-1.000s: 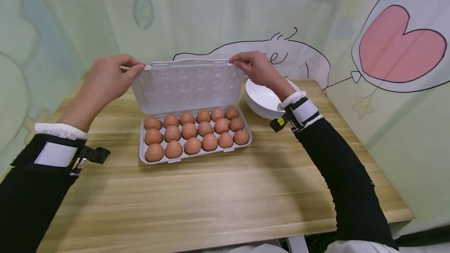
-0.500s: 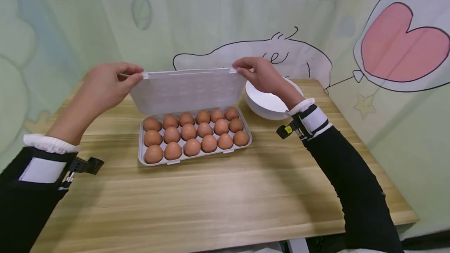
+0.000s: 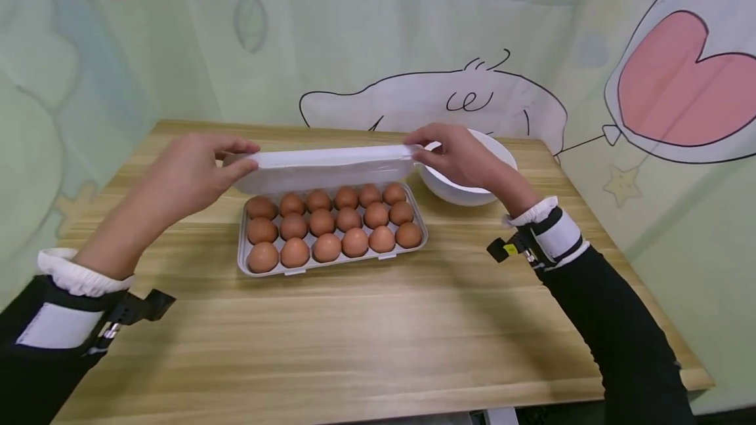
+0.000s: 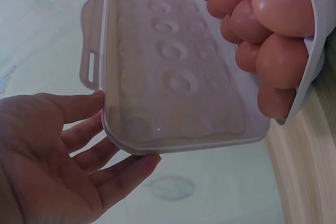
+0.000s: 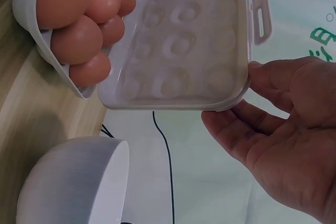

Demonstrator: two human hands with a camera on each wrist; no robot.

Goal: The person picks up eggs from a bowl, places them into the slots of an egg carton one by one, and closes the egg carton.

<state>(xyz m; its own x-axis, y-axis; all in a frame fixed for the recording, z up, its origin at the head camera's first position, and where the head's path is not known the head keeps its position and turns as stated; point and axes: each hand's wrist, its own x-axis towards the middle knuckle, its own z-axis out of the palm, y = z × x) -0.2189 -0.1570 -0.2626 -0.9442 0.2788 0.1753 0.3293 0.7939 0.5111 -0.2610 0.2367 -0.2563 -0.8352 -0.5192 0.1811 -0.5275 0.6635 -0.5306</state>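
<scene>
A plastic egg carton (image 3: 295, 271) lies on the table, its base filled with rows of brown eggs (image 3: 327, 248). Its translucent lid (image 3: 336, 157) is raised along the far side and leans over the back row. My left hand (image 3: 191, 172) pinches the lid's left corner between thumb and fingers. At the opposite corner my right hand (image 3: 457, 157) pinches the lid the same way. Round dimples mark the lid's inner face (image 4: 173, 51) in the left wrist view. A slotted clip tab (image 5: 261, 17) sticks out from the lid's edge in the right wrist view.
A white bowl (image 3: 461, 195) stands behind and right of the carton, partly covered by my right hand. The wooden table (image 3: 354, 340) reaches back to a printed cloth backdrop (image 3: 331, 31).
Both hands have come down and nearer with the lid, which tilts further over the eggs. The carton's base and the bowl stay in place.
</scene>
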